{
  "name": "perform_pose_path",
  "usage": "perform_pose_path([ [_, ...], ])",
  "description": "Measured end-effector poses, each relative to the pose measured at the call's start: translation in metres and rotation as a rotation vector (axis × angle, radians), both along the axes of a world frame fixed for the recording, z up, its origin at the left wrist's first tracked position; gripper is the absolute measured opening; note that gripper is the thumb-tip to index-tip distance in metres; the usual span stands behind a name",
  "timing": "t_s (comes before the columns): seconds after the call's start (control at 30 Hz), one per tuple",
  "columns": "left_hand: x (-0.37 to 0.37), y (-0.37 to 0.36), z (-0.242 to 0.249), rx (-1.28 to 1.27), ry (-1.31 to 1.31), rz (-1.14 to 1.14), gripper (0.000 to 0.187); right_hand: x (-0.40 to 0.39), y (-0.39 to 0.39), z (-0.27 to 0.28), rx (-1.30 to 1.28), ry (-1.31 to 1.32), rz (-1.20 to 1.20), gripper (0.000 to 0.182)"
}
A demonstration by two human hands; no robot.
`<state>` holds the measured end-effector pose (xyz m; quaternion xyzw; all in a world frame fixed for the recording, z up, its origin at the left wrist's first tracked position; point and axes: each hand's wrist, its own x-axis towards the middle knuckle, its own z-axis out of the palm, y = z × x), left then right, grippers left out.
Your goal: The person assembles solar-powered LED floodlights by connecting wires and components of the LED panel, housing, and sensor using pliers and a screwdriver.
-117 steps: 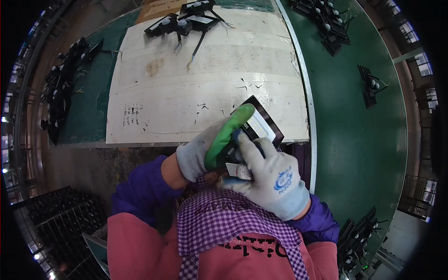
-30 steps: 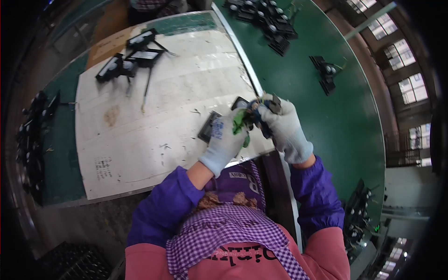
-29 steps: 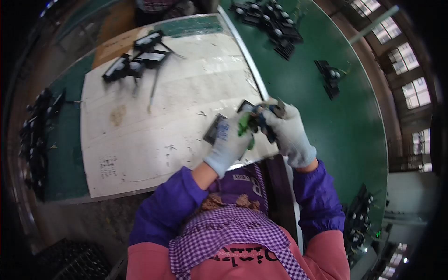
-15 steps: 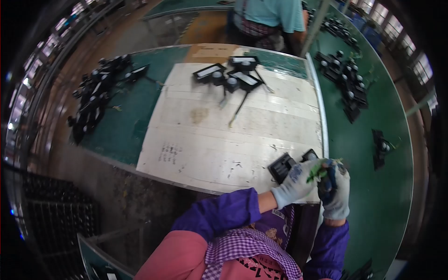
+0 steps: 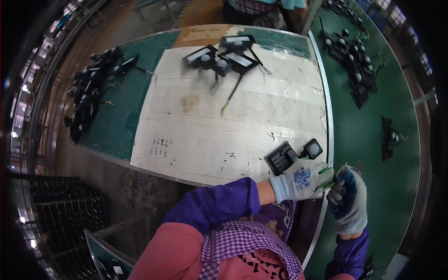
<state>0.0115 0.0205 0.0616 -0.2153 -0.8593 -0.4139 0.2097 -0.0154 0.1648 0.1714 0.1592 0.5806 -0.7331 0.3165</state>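
Note:
My left hand (image 5: 308,179), in a white glove with blue print and green on the fingers, lies at the right front corner of the white board. Its fingers are curled, and what they grip is hidden. A black ribbed lamp (image 5: 281,158) and its sensor head (image 5: 312,148) lie just beyond this hand, partly covered by it. My right hand (image 5: 347,200), in a white glove with a blue palm, is closed beside the left over the metal edge. Thin yellowish wires (image 5: 344,165) stick out at its fingertips.
Several black sensor lamps (image 5: 239,59) with cables lie at the back of the white board (image 5: 196,126). More are piled on the left green surface (image 5: 93,88) and along the right green bench (image 5: 357,65). A person (image 5: 261,11) sits beyond the far edge.
My hands have moved apart, the right one shifting to the right and down. The sensor head beside the left hand is now more exposed. The whole view has tilted slightly downward.

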Motion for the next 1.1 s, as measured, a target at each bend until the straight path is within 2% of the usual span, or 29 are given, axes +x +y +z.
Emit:
perform_pose_path([
  [0.17,0.004,-0.010,-0.006,0.001,0.001,-0.070,0.039,0.002,-0.004,0.005,-0.008,0.046,0.014,0.019],
  [0.27,0.000,-0.011,-0.008,0.077,-0.060,-0.092,0.039,-0.001,-0.008,0.003,0.041,0.137,-0.001,0.018],
  [0.3,0.000,-0.011,-0.004,0.136,-0.023,-0.056,0.033,-0.002,-0.012,0.002,0.050,0.178,-0.004,0.018],
  [0.4,0.000,-0.011,0.004,0.141,-0.346,-0.051,0.031,-0.016,-0.019,0.000,0.149,0.254,0.081,0.020],
  [0.43,-0.004,-0.010,0.006,0.208,-0.284,-0.029,0.035,-0.022,-0.025,0.007,0.206,0.264,0.097,0.022],
  [0.53,-0.018,-0.016,0.014,0.409,-0.099,0.055,0.047,-0.067,-0.020,0.001,0.193,0.365,0.112,0.024],
  [0.57,-0.015,-0.030,0.027,0.290,-0.147,0.125,0.047,-0.092,-0.013,-0.003,0.192,0.391,0.051,0.024],
  [0.6,-0.015,-0.044,0.030,0.307,-0.221,0.135,0.046,-0.118,-0.006,-0.007,0.191,0.415,-0.014,0.025],
  [0.67,-0.019,-0.073,0.035,0.335,-0.370,0.147,0.044,-0.166,-0.001,-0.005,0.349,0.603,-0.058,0.020],
  [0.73,-0.022,-0.102,0.028,0.805,-0.522,0.233,0.041,-0.233,0.011,-0.022,0.418,0.891,-0.112,0.021],
  [0.8,-0.027,-0.134,0.014,1.262,-0.476,0.283,0.037,-0.238,-0.014,-0.008,0.484,0.954,-0.143,0.022],
  [0.83,-0.029,-0.146,0.014,1.287,-0.435,0.387,0.034,-0.235,-0.029,-0.002,0.519,0.986,-0.160,0.024],
  [0.87,-0.030,-0.156,0.014,1.313,-0.395,0.491,0.032,-0.230,-0.049,-0.005,0.401,1.029,-0.140,0.028],
  [0.93,-0.031,-0.171,0.005,1.276,-0.254,0.521,0.027,-0.194,-0.105,0.003,0.478,0.914,0.024,0.028],
  [1.0,-0.030,-0.178,0.005,1.208,-0.087,0.572,0.024,-0.203,-0.149,-0.038,0.554,1.114,0.346,0.029],
  [1.03,-0.036,-0.185,0.008,1.183,0.039,0.622,0.028,-0.183,-0.179,-0.036,0.659,1.076,0.418,0.032],
  [1.1,-0.045,-0.218,0.024,0.443,0.178,1.028,0.031,-0.172,-0.228,-0.055,0.813,1.150,0.510,0.040],
])
